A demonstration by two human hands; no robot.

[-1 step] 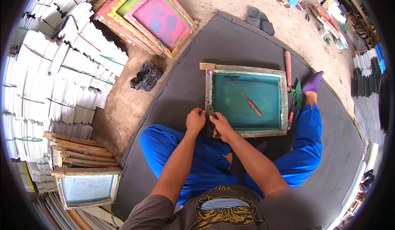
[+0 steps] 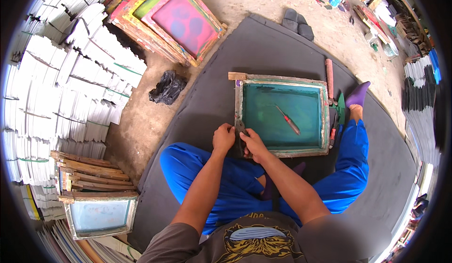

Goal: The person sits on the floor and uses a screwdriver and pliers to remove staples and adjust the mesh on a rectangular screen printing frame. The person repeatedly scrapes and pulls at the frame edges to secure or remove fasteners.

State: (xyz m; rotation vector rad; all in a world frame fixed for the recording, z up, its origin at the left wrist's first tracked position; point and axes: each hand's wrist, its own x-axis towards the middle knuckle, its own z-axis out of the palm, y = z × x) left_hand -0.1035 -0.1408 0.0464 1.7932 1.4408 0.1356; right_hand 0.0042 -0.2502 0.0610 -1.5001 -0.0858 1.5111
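Observation:
A wooden screen-printing frame (image 2: 325, 117) with teal mesh (image 2: 263, 122) lies flat on the dark mat. On the mesh rests a screwdriver (image 2: 290, 123) with a red and dark handle. My left hand (image 2: 223, 138) is closed at the frame's lower left edge, fingertips beside a dark, narrow object (image 2: 239, 130) whose kind I cannot make out. From the other side my right hand (image 2: 254, 146) curls around the lower part of that object, thumb on top. Fingers cover much of it, and what my left fingers pinch is hidden.
Right of the frame lie a pinkish roller-like tool (image 2: 329, 78), a green-bladed tool (image 2: 341, 100) and another red-handled tool (image 2: 333, 135). Stacked printing frames (image 2: 155, 20), a black plastic bag (image 2: 167, 88) and paper stacks (image 2: 89, 93) stand left. Sandals (image 2: 297, 24) sit at the mat's far edge.

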